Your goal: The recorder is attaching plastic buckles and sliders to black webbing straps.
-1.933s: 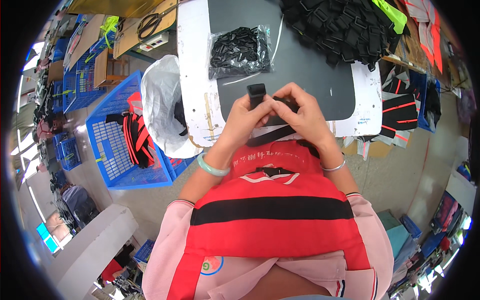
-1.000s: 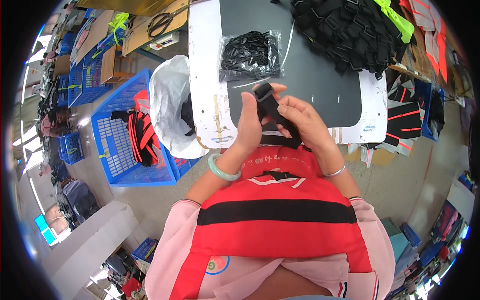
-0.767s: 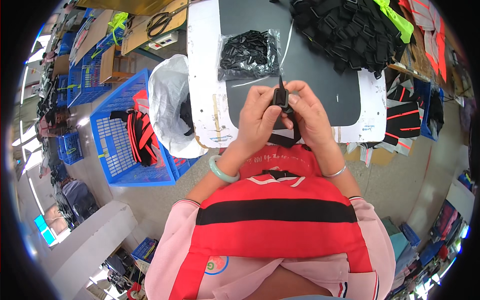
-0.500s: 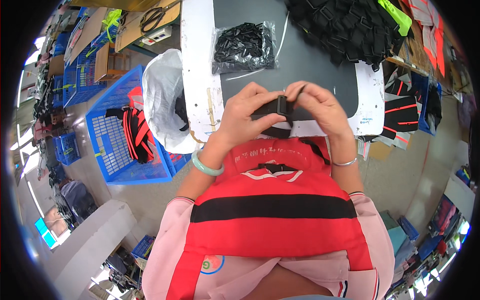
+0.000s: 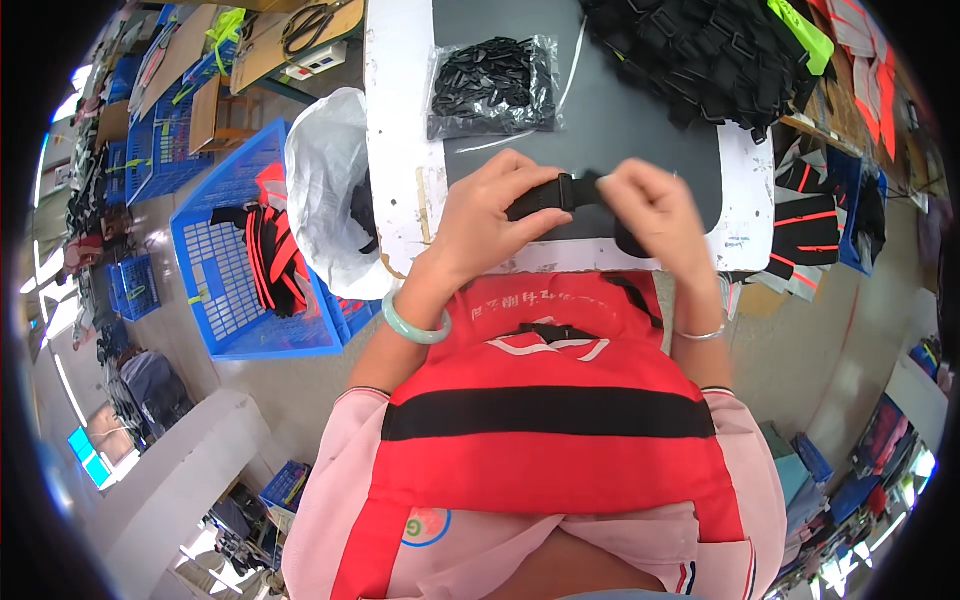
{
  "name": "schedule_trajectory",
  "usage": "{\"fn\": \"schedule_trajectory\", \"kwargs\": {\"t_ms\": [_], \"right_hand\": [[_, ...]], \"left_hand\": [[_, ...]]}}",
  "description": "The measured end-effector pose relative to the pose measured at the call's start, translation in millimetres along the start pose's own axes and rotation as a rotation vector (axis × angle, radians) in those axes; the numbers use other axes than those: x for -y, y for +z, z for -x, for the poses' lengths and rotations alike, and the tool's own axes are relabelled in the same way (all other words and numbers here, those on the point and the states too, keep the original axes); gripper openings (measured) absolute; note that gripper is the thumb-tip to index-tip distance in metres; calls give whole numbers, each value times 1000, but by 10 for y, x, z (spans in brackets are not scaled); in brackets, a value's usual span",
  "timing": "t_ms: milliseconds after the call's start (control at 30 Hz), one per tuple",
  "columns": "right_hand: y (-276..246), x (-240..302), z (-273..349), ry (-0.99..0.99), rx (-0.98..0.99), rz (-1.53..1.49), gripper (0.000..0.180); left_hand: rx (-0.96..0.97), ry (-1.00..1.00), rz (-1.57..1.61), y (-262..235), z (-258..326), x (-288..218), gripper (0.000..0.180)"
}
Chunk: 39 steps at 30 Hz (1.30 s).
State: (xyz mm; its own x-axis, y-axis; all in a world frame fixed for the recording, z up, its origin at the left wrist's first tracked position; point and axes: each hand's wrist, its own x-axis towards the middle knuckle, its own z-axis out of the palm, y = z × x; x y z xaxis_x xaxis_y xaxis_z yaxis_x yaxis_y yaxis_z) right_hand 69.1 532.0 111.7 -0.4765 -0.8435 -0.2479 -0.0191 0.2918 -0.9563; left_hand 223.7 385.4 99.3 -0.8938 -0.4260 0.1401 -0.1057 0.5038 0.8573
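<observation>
Over the near edge of the table, my left hand (image 5: pixel 485 215) pinches a black slide buckle (image 5: pixel 566 192) between thumb and fingers. A black webbing strap (image 5: pixel 588 191) runs through the buckle and stretches level toward the right. My right hand (image 5: pixel 655 212), slightly smeared by motion, is closed on the far end of that strap. Part of the strap hangs dark beneath the right hand. Beyond my hands lies a clear plastic bag (image 5: pixel 492 88) full of small black plastic pieces. A big heap of black straps with buckles (image 5: pixel 705 60) covers the far right of the table.
The white table (image 5: pixel 405 190) carries a dark grey mat (image 5: pixel 600 140). Left of it stand a white sack (image 5: pixel 325 190) and a blue crate (image 5: pixel 215 310) with black-and-red cloth pieces. Scissors (image 5: pixel 308 28) lie on a wooden bench. Striped black pieces (image 5: pixel 803 222) are stacked at the right.
My right hand has drawn the strap end out to the right, so the strap now lies straighter through the buckle. My left hand keeps its pinch on the buckle.
</observation>
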Motion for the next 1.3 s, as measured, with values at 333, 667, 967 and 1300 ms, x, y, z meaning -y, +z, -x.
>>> {"fn": "schedule_trajectory", "kwargs": {"t_ms": [333,667,967,1300], "right_hand": [[70,-201,-15,78,352,-34,20],[452,-18,-28,-240,32,281,42],[154,-189,-128,-311,-36,261,29],[-739,-18,-956,-516,-789,797,23]], "left_hand": [[183,19,153,-42,79,-42,37],[-43,-552,889,158,236,16,12],[-566,-352,1344,-991,502,287,25],[-702,35,769,-1942,923,-223,18]]}}
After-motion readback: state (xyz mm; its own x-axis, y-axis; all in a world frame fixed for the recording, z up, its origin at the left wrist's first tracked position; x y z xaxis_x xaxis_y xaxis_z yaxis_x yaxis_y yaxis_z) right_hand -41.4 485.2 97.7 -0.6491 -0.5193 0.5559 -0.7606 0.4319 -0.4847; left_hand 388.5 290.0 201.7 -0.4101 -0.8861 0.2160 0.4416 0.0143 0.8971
